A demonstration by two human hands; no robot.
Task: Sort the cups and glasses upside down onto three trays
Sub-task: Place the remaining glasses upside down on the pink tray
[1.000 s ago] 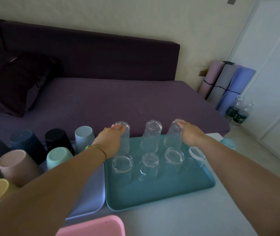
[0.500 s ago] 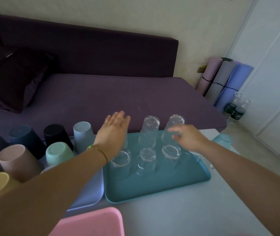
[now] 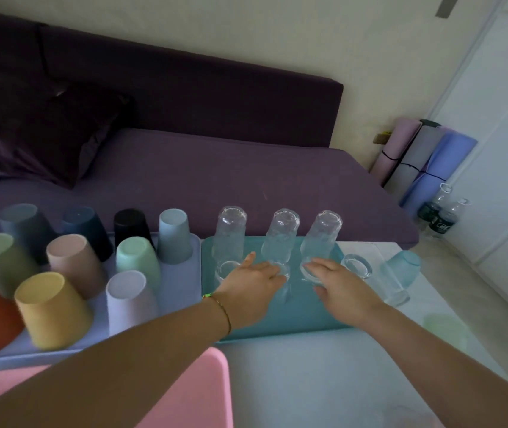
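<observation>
Fingers of both hands spread flat, gripping nothing: left hand and right hand have dropped back from the tall glasses onto the short glasses in the teal tray.

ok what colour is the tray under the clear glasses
Teal, a blue-green tray; it shows best in the head view, beside the lilac tray.
</observation>
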